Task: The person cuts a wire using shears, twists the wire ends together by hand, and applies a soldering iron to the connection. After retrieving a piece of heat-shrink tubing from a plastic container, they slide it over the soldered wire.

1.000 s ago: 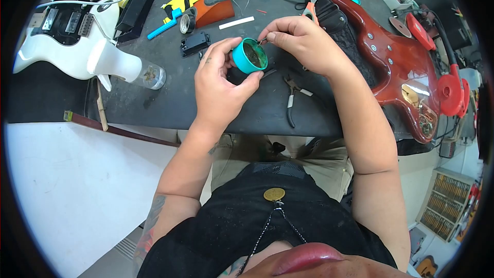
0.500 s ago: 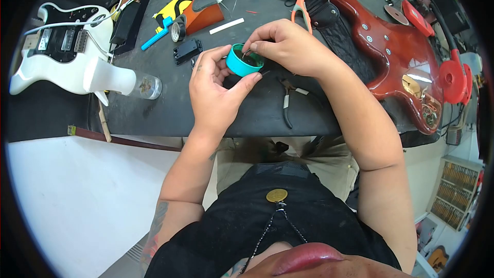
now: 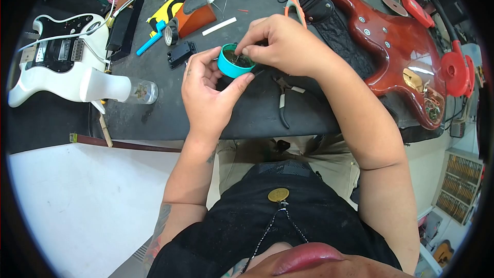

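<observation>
turquoise, round and open, the cup (image 3: 234, 68) sits clamped in the left fingers (image 3: 236, 76).

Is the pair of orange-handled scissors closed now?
No, the blades of the orange-handled scissors are spread apart, one pointing up and the other toward the left.

The right hand (image 3: 283, 44) has moved in over the cup (image 3: 233, 68): its fingertips, a second ago at the rim on the right, are now over the opening, above the dark contents (image 3: 236, 59). The cup, earlier tipped towards the right hand, now sits more level in the left hand (image 3: 208, 95). The head camera has shifted, so the white guitar (image 3: 49, 80) shows lower and further left.
</observation>
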Action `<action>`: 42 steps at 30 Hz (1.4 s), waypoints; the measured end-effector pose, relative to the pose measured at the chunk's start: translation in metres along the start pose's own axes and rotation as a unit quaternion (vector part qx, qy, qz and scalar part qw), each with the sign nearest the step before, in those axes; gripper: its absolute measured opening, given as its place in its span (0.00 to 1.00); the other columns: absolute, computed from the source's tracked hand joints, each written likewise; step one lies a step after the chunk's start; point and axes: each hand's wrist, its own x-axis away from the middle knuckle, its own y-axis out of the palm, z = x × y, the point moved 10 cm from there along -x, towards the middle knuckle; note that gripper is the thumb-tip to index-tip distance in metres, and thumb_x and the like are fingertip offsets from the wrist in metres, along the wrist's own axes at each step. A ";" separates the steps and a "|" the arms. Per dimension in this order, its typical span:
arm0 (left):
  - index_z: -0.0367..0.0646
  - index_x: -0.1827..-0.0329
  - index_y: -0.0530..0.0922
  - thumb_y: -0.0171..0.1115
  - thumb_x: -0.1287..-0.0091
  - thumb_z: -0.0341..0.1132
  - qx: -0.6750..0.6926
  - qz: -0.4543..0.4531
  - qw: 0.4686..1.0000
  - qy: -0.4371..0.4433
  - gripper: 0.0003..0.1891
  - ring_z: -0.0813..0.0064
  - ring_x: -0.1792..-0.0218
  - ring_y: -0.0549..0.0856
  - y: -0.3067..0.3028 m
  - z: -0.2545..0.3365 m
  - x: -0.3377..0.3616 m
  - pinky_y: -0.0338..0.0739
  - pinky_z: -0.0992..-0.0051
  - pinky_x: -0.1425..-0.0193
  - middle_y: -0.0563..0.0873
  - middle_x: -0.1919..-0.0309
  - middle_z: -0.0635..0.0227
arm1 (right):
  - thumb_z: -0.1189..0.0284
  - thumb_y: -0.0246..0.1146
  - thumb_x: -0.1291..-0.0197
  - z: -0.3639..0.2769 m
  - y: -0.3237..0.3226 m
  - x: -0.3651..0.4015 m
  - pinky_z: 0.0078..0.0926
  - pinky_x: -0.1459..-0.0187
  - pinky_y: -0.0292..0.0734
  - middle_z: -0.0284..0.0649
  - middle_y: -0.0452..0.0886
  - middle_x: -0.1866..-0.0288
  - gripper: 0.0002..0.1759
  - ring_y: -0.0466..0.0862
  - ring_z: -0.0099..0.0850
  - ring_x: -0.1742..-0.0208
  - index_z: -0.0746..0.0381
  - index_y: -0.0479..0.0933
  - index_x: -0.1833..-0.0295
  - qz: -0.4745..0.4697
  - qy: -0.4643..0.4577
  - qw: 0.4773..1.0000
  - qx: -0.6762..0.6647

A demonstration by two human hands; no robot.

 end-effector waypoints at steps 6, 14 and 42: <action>0.28 0.30 0.76 0.79 0.39 0.19 0.012 0.022 0.998 -0.061 0.33 0.69 0.39 0.89 -0.011 -0.003 0.004 0.87 0.68 0.31 0.83 0.37 0.57 | 0.74 0.69 0.30 0.000 -0.034 0.005 0.31 0.49 0.84 0.44 0.92 0.58 0.10 0.89 0.32 0.57 0.68 0.90 0.49 0.072 0.020 0.997 0.035; 0.30 0.30 0.80 0.81 0.37 0.31 -0.167 -0.003 0.983 0.080 0.32 0.66 0.44 0.93 -0.021 0.061 -0.076 0.87 0.67 0.38 0.92 0.44 0.56 | 0.72 0.70 0.35 -0.004 -0.047 0.006 0.41 0.47 0.87 0.51 0.92 0.56 0.12 0.92 0.47 0.54 0.65 0.91 0.50 0.137 0.012 0.977 0.164; 0.35 0.56 0.87 0.70 0.30 0.31 -0.266 -0.272 0.913 0.146 0.07 0.67 0.65 0.86 0.026 0.005 -0.085 0.80 0.67 0.57 0.88 0.65 0.58 | 0.74 0.69 0.34 0.007 -0.040 0.004 0.32 0.52 0.84 0.42 0.88 0.56 0.11 0.89 0.33 0.59 0.62 0.92 0.49 0.075 0.065 0.986 0.132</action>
